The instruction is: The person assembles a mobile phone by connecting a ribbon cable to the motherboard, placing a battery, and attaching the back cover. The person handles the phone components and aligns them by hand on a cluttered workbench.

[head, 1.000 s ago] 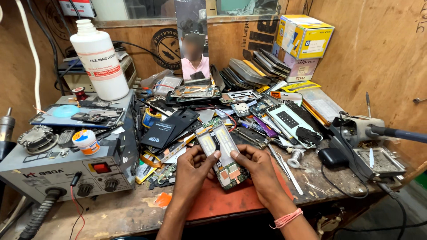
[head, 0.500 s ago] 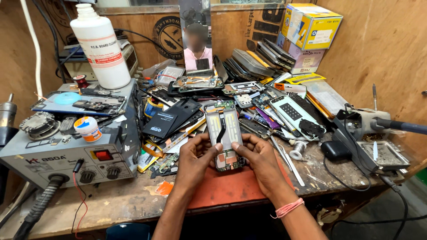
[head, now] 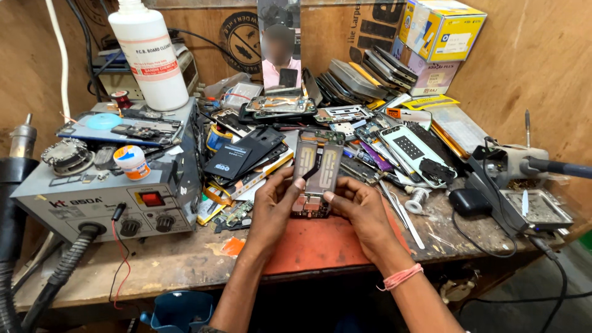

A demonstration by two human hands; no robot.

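Both hands, left hand and right hand, grip an opened phone with fingers closed around it; the back is off, insides exposed, nothing refitted.

Worn wooden workbench, orange mat, grey rework station, scattered phone parts

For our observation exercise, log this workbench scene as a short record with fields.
Setting: cluttered wooden workbench
Left hand: grips the left edge of an opened phone frame
Right hand: holds the frame's right edge
Under hands: red mat
Left side: grey rework station, white bottle
Right side: soldering iron stand
Back: yellow box
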